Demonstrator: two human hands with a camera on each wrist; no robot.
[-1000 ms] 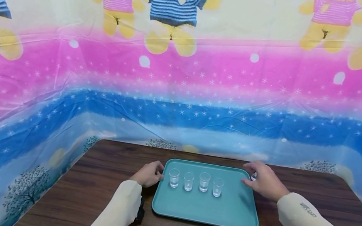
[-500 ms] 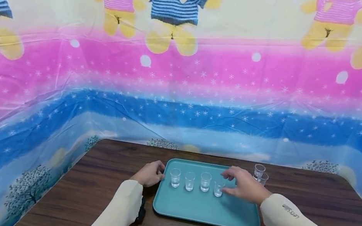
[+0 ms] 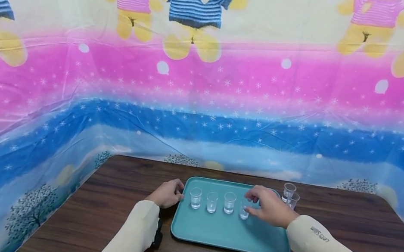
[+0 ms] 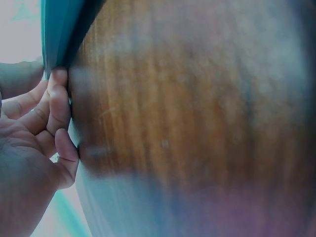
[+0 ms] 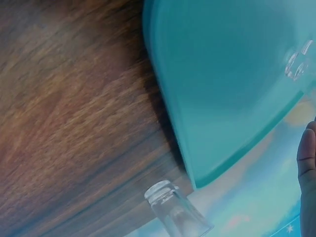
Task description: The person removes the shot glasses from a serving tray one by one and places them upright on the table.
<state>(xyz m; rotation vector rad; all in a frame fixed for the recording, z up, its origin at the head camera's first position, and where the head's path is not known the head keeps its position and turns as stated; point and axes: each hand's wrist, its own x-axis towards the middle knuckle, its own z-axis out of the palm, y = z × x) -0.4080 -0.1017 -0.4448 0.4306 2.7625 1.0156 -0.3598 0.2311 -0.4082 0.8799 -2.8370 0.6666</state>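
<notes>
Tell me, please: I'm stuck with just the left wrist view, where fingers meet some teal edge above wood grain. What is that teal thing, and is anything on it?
Observer: In the head view it's a tray with four small clear glasses standing roughly in a row.

Operator: Lovely! Is anything close to them?

Observer: Yes, the person's right grip is at the rightmost glass; whether it holds it, I can't tell.

Operator: So are those all the glasses there are?

Observer: No, two more glasses stand off the tray, by its far right corner, on the wooden table.
</notes>
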